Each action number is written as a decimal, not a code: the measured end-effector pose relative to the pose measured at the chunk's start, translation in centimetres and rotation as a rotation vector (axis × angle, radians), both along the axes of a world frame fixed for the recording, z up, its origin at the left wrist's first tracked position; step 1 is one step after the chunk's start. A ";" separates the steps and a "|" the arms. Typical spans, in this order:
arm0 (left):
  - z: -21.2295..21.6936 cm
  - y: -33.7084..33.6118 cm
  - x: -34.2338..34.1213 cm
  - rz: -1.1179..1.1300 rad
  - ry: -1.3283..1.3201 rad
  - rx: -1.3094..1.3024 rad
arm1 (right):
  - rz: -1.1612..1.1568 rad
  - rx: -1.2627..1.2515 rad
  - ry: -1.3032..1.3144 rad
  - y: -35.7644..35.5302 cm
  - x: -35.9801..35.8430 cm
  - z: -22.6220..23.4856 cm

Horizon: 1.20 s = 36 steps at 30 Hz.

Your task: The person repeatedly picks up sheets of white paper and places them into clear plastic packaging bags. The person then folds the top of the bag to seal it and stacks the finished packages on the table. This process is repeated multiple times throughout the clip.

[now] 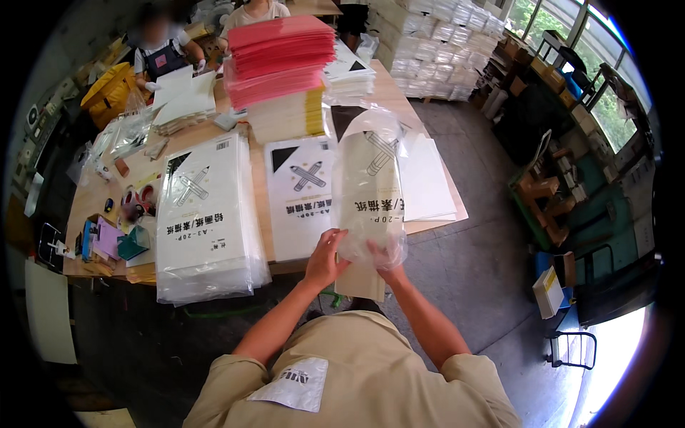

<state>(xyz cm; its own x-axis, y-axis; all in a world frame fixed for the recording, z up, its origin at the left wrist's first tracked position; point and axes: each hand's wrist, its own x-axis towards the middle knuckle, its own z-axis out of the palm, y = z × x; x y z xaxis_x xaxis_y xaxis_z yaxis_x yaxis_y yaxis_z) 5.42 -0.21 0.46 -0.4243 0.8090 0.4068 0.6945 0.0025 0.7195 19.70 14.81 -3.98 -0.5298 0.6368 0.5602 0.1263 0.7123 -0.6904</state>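
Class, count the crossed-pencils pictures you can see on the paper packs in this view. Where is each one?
3. One on the bagged stack at the table's left, one on the middle pack, one on the pack in both hands. Others may lie hidden beneath.

we see a red paper stack (280, 57) on the wooden table (96, 196), a yellow bag (107, 89), and wrapped white bundles (435, 39) behind.
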 end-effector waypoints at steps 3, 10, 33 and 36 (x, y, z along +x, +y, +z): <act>-2.9 -0.4 -1.4 0.073 0.051 0.030 | 0.049 -0.168 -0.097 -0.5 -1.5 1.6; -1.5 -6.5 -0.2 0.116 0.016 0.017 | 0.019 -0.132 -0.159 -0.6 -3.1 -0.2; -5.5 -10.3 0.0 0.157 -0.985 0.046 | 0.279 -0.628 -0.159 -0.2 -4.9 -3.7; -5.9 -9.5 1.8 0.228 -0.454 -0.050 | 0.083 -0.263 -0.449 0.0 -4.2 -4.2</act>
